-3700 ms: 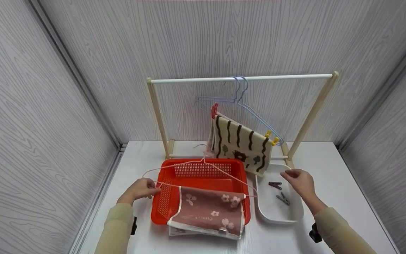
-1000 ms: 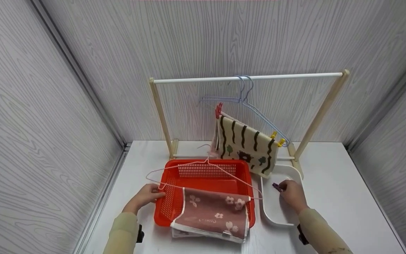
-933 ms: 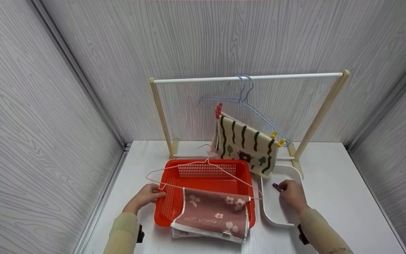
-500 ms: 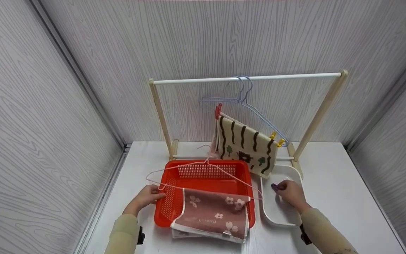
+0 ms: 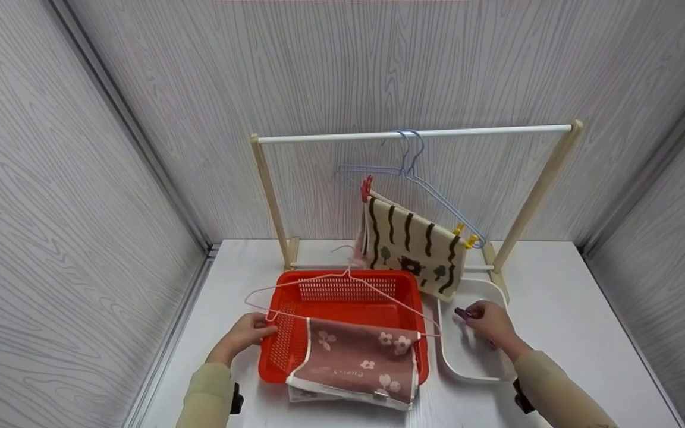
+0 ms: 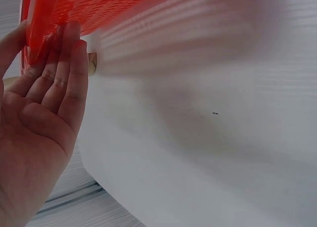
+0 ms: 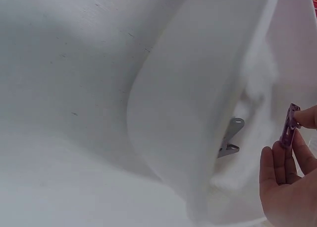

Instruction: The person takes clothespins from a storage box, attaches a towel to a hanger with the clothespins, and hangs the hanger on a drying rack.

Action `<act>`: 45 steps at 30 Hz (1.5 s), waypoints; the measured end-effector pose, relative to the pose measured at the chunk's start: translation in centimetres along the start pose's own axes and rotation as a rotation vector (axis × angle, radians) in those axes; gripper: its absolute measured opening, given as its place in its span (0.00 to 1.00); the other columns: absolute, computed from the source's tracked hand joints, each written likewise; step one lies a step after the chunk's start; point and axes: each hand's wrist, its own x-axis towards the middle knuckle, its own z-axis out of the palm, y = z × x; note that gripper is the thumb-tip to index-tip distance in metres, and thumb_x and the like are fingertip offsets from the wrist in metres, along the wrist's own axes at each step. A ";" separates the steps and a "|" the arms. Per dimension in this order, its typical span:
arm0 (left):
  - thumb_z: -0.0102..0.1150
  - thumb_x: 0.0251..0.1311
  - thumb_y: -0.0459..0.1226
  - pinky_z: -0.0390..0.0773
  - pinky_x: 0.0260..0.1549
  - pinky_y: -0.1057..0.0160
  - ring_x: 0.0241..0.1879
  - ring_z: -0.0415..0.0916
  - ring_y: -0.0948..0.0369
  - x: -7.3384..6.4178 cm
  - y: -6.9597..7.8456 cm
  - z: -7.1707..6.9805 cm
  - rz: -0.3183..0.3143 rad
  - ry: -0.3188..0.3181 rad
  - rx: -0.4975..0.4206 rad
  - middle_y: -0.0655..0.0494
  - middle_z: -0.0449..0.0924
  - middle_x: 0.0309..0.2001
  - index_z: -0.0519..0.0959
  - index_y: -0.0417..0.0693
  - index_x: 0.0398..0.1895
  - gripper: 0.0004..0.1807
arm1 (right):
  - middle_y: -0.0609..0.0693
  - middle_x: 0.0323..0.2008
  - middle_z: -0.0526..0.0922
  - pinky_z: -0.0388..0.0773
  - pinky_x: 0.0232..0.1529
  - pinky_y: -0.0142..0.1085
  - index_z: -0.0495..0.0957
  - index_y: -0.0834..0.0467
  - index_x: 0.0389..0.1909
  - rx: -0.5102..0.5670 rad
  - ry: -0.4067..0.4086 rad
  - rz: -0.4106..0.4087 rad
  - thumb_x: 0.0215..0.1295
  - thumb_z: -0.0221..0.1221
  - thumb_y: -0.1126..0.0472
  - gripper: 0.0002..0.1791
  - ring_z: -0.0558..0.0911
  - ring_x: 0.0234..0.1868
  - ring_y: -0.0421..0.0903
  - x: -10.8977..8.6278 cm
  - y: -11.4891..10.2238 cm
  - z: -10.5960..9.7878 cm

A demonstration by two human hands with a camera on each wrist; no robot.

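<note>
My right hand (image 5: pixel 490 323) pinches a purple clothespin (image 7: pixel 289 125) between thumb and fingers, above the white tray (image 5: pixel 445 351). Below that hand, a grey clothespin (image 7: pixel 231 138) lies in the tray. My left hand (image 5: pixel 245 336) grips the left rim of the red basket (image 5: pixel 271 356), its fingers under the rim in the left wrist view and its thumb on the other side. A pink hanger (image 5: pixel 387 294) lies across the basket. Draped over its bottom bar, a dusty-pink towel (image 5: pixel 357 362) with pale flowers hangs past the basket's front edge.
A wood-and-white drying rack (image 5: pixel 330 138) stands behind. Blue hangers (image 5: pixel 446 205) on its bar carry a striped cream towel (image 5: pixel 417 238), held by red clothespins (image 5: pixel 366 189) and yellow clothespins (image 5: pixel 471 241). Another hanger hook shows behind the basket. Grey wood-grain walls (image 5: pixel 110 238) enclose the table.
My right hand has come down into the white tray and picked up the purple clothespin, then turned it slightly. My left hand has moved from beside the hanger's left end to the basket rim.
</note>
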 end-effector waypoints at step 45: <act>0.63 0.74 0.36 0.88 0.46 0.56 0.42 0.86 0.59 -0.1 0.2 0.2 0.019 -0.002 -0.005 0.39 0.88 0.48 0.77 0.25 0.60 0.22 | 0.56 0.36 0.89 0.80 0.41 0.34 0.87 0.65 0.39 -0.060 0.020 -0.313 0.54 0.68 0.70 0.11 0.86 0.39 0.48 -2.2 -5.3 -2.6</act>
